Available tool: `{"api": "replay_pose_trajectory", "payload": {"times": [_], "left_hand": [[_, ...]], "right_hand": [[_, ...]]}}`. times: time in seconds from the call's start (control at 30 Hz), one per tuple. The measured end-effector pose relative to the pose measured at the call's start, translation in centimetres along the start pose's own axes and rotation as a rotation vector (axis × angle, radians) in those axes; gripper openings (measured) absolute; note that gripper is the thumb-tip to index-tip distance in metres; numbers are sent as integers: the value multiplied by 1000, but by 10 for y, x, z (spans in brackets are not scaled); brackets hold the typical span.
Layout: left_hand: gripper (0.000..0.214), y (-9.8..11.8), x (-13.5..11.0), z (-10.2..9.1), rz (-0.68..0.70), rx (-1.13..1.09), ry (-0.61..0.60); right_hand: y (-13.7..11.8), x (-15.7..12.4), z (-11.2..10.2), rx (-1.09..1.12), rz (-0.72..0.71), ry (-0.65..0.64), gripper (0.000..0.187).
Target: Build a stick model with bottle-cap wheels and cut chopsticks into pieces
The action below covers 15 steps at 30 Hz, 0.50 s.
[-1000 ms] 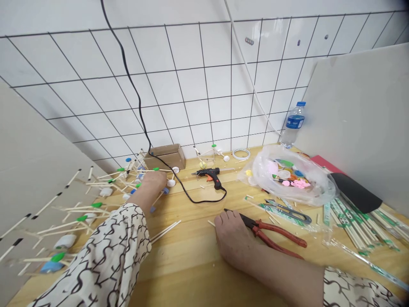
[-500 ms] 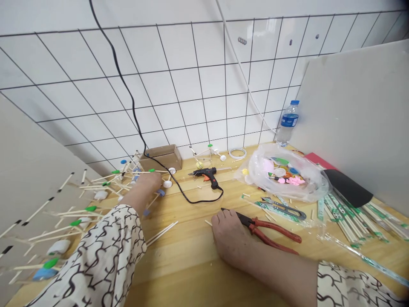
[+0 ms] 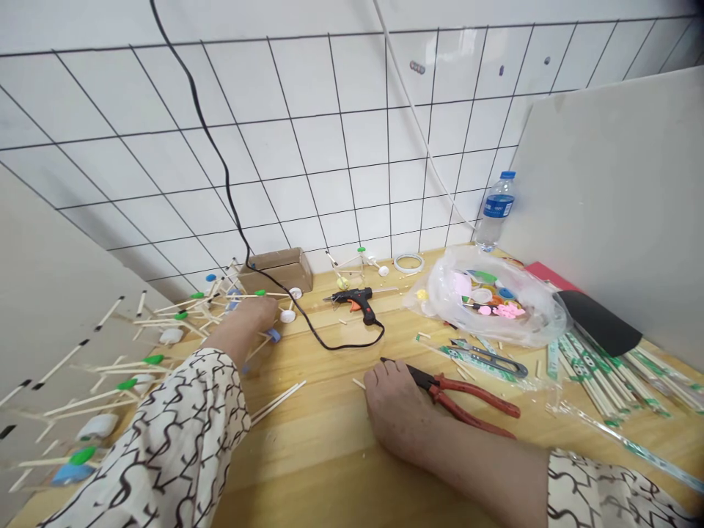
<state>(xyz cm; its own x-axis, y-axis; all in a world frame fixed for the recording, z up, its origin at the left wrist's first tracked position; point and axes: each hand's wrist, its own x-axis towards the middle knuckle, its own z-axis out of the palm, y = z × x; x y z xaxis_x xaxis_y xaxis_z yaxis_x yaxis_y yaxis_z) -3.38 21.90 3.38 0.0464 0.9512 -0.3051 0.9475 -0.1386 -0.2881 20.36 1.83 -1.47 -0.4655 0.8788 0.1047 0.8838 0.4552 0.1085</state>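
Note:
My left hand reaches to the back left, its fingers closed on a small bottle-cap car made of wooden sticks, with white cap wheels and a green piece on top. The fingertips are mostly hidden behind the hand. Several similar stick cars with green, white and blue caps stand along my left forearm. My right hand rests curled on the table, and the end of a short wooden stick pokes out beneath its fingers. Red-handled pliers lie against that hand, jaws partly behind it.
A black glue gun lies mid-table with its cable looping forward. Behind are a cardboard box, a tape roll and another stick piece. To the right are a plastic bag of caps, a grey cutter, wrapped chopsticks and a water bottle.
The view has shifted very slightly. My left hand has moved a touch left along with the scene; my right hand is still. Nothing has visibly been let go.

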Motion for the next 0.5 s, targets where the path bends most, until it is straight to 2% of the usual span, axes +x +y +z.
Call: {"api": "replay_pose_trajectory", "payload": {"times": [0.3,0.5], "left_hand": [[29,-1,-1,-1,28,57,-71],[27,-1,-3,-4,40,-23,-3]], "right_hand": [[-1,2,0,12,5,-24,11],[-1,2,0,5,4,-23,11]]}}
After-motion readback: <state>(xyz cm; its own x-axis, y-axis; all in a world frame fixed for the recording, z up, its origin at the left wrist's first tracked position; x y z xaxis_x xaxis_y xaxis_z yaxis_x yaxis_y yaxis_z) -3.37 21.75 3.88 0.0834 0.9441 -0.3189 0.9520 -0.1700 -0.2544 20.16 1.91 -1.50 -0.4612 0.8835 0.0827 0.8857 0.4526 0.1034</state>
